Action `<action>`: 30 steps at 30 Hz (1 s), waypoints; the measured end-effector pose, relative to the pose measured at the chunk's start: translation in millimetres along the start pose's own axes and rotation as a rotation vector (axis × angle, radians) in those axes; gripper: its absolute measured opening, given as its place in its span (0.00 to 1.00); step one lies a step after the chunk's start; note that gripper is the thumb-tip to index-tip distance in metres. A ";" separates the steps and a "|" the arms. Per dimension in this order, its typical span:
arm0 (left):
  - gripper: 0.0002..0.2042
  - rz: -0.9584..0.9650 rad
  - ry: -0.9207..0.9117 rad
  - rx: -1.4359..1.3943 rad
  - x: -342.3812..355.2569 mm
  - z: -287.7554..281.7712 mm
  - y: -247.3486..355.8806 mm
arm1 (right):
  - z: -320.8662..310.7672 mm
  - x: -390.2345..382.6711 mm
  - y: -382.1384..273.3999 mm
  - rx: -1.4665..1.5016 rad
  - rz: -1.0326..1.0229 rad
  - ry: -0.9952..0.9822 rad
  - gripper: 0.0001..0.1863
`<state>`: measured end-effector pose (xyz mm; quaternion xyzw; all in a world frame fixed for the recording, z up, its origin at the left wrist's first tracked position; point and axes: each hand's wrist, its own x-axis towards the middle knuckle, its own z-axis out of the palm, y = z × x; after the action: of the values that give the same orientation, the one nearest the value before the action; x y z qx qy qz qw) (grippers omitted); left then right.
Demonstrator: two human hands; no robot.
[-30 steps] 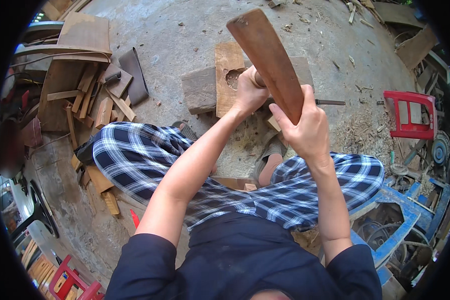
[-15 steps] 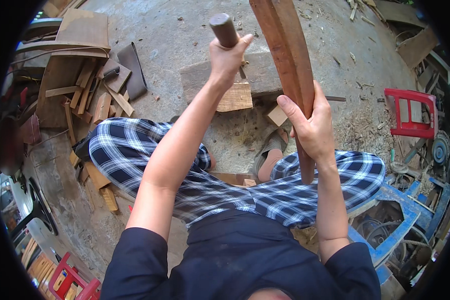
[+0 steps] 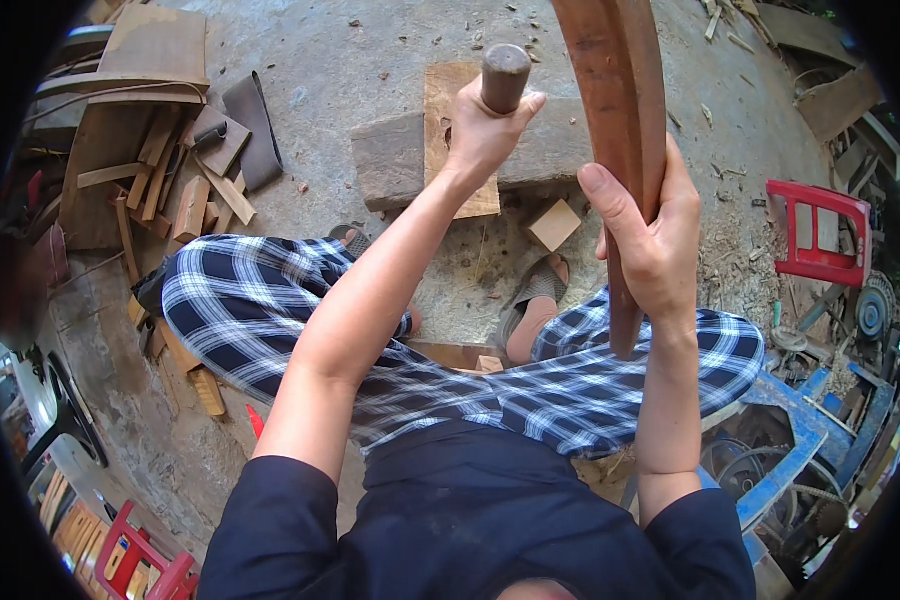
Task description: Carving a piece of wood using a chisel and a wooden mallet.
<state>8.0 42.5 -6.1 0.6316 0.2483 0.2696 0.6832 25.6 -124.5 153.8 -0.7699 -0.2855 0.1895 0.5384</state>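
Observation:
My left hand (image 3: pixel 485 130) is closed around the thick round handle (image 3: pixel 506 78) of a chisel. The handle's butt faces up, and the blade is hidden below my fist. Under that hand a light-brown board (image 3: pixel 454 95) with a dark hole lies across a thick, weathered wooden block (image 3: pixel 390 160) on the floor. My right hand (image 3: pixel 655 235) grips a long, heavy reddish-brown wooden bar (image 3: pixel 620 100) near its lower end. The bar rises past the top edge of the view, to the right of the chisel handle and apart from it.
A small wood block (image 3: pixel 554 225) lies near my sandalled foot (image 3: pixel 540 300). Wood offcuts (image 3: pixel 192 208) are heaped at left. On the right are a red plastic stool (image 3: pixel 825 232), a blue metal frame (image 3: pixel 785 450) and wood shavings (image 3: pixel 730 260).
Both hands have shifted right in the view, carrying the chisel and the wooden bar. More of the light-brown board now shows beside my left hand.

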 end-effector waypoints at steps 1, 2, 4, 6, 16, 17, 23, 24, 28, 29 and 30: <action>0.10 -0.002 -0.004 -0.008 -3.1 1.6 1.8 | -0.6 3.3 1.4 0.004 0.002 -0.004 0.26; 0.11 -0.017 -0.007 -0.003 -4.1 3.1 3.9 | -3.4 7.1 1.1 -0.005 -0.042 0.002 0.26; 0.11 -0.008 -0.006 0.015 -9.7 6.6 8.2 | -9.5 9.2 -11.6 0.010 -0.063 0.010 0.25; 0.12 0.051 -0.011 0.055 -10.7 10.9 7.2 | -6.5 9.7 -26.8 0.029 -0.151 0.088 0.21; 0.13 0.185 -0.032 0.126 -20.0 27.6 -7.9 | -2.8 -2.9 8.0 -0.197 0.038 0.003 0.22; 0.13 0.182 -0.034 0.124 -25.8 26.8 -7.5 | -1.6 -8.2 7.2 -0.199 0.043 0.004 0.22; 0.13 0.132 -0.191 -0.072 -3.5 12.4 -18.5 | 1.7 -2.0 22.5 -0.391 0.029 -0.073 0.27; 0.08 0.203 -0.106 -0.131 6.5 7.0 -22.6 | 3.4 -2.1 22.8 -0.386 0.024 -0.078 0.27; 0.11 -0.009 0.013 -0.042 16.6 -6.8 7.3 | -3.3 -12.6 25.2 -0.220 0.081 -0.028 0.28; 0.11 -0.008 0.008 -0.042 15.4 -6.0 8.0 | -4.3 -15.1 25.6 -0.172 0.081 -0.018 0.29; 0.11 -0.021 0.004 -0.025 13.5 -6.8 7.2 | -4.2 -16.4 25.2 -0.170 0.079 -0.017 0.29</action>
<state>12.9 57.1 0.5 0.6198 0.2528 0.2669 0.6934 21.5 -144.5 131.4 -0.8218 -0.2745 0.1921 0.4610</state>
